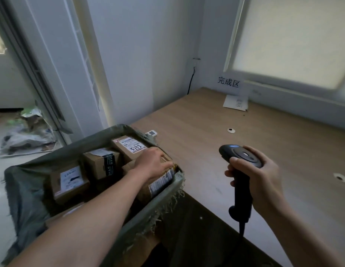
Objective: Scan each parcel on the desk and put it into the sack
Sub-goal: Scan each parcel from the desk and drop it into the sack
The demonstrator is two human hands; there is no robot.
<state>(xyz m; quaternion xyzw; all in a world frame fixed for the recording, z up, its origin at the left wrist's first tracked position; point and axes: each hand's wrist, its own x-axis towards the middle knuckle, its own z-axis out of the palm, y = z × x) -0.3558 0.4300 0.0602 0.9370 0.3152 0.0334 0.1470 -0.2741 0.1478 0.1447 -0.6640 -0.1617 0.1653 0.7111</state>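
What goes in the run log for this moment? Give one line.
left hand: rests on parcel in sack | right hand: holds scanner over desk | step: bagging

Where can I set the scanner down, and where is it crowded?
The desk is bare from the sack across to the cable hole, and on toward the far paper sheet. Crowded: inside the sack, where boxes sit packed side by side under the left hand.
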